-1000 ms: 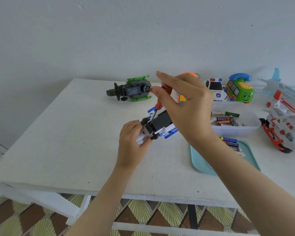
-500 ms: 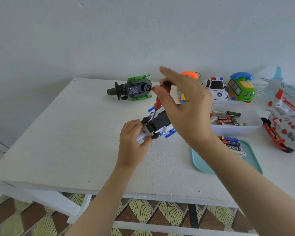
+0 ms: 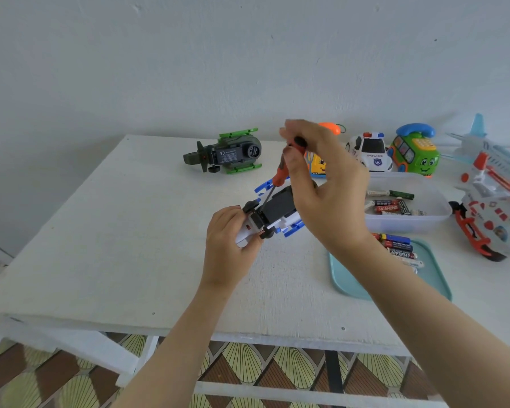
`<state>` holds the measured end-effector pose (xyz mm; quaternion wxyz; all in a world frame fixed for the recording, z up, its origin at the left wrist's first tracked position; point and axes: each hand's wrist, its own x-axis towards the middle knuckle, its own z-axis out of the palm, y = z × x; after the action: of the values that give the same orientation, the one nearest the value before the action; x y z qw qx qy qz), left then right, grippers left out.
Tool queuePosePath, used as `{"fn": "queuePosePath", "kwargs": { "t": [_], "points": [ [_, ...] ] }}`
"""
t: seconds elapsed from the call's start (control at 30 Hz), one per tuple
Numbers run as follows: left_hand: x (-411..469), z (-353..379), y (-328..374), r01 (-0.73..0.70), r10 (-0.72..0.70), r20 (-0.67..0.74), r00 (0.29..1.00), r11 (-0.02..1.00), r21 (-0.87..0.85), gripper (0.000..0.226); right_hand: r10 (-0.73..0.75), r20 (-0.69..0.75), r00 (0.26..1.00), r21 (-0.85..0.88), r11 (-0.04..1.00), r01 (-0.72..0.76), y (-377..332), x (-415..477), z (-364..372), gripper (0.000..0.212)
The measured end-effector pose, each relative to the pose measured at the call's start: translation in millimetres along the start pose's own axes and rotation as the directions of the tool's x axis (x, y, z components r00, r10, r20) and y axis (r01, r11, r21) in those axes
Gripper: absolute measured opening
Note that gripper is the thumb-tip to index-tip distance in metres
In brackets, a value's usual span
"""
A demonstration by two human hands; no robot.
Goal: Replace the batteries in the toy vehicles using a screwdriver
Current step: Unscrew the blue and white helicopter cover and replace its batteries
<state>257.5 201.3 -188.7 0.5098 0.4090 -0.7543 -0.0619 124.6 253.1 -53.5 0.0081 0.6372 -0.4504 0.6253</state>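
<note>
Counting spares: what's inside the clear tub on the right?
Loose batteries, red, black and green, lie flat in the clear tub. The right hand covers its left edge, hiding any there.

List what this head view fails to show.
Head view:
Tip of the screwdriver, and any screw: too small against the white and blue toy vehicle's dark underside.
Most of the yellow toy: behind the right hand.
Part of the teal tray: under the right forearm.
Part of the toy plane: past the right edge.
</note>
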Motion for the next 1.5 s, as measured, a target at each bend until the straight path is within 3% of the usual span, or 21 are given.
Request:
{"fn": "queuePosePath", "kwargs": {
  "t": [0.07, 0.3, 0.5, 0.7, 0.9, 1.0, 1.13, 1.27, 1.37, 1.5],
  "points": [
    [-0.8, 0.4, -0.8, 0.002, -0.002, 0.004, 1.000, 1.000, 0.004, 0.033, -0.027, 0.034, 0.999, 0.007, 1.000, 0.027, -0.5, -1.7, 0.8, 0.024],
    [0.1, -0.4, 1.5, -0.001, 0.001, -0.007, 1.000, 1.000, -0.012, 0.031, -0.045, -0.134, 0.990, -0.054, 0.998, 0.038, -2.4, -1.5, 4.5, 0.016],
    [-0.1, -0.5, 0.4, 0.007, -0.007, -0.007, 1.000, 1.000, -0.009, 0.030, -0.015, 0.014, 1.000, -0.012, 1.000, 0.015, -3.0, -1.8, 3.2, 0.025],
    [0.2, -0.2, 1.4, -0.001, 0.000, -0.013, 1.000, 1.000, -0.018, 0.031, -0.063, -0.106, 0.992, -0.105, 0.993, 0.052, -2.5, -1.4, 4.3, 0.024],
    [-0.9, 0.4, -0.5, -0.003, 0.003, -0.011, 1.000, 1.000, -0.023, 0.031, -0.056, 0.029, 0.998, -0.084, 0.995, 0.058, -5.9, -1.2, 1.5, 0.027],
    [-0.6, 0.6, -0.6, -0.005, 0.005, -0.011, 1.000, 1.000, -0.029, 0.030, -0.135, -0.033, 0.990, -0.149, 0.980, 0.129, -5.1, 0.6, 1.7, 0.027],
    [-0.4, 0.5, -0.5, -0.007, 0.007, -0.027, 1.000, 1.000, -0.028, 0.031, -0.120, -0.115, 0.986, -0.143, 0.984, 0.103, -0.5, 1.3, 4.7, 0.016],
    [-1.3, 1.3, -1.5, 0.002, -0.002, -0.012, 1.000, 1.000, -0.016, 0.030, 0.005, 0.013, 1.000, -0.062, 0.998, -0.004, 0.9, 5.2, 1.0, 0.026],
    [-1.7, 1.1, -1.1, -0.004, 0.004, -0.020, 1.000, 1.000, -0.009, 0.030, -0.040, 0.108, 0.993, -0.077, 0.996, 0.048, -0.1, 6.8, 1.1, 0.029],
    [-1.6, 1.0, 0.3, -0.007, 0.006, -0.021, 1.000, 1.000, -0.011, 0.030, -0.100, 0.011, 0.995, -0.135, 0.986, 0.101, -2.0, 7.9, 2.7, 0.025]
  ]
}}
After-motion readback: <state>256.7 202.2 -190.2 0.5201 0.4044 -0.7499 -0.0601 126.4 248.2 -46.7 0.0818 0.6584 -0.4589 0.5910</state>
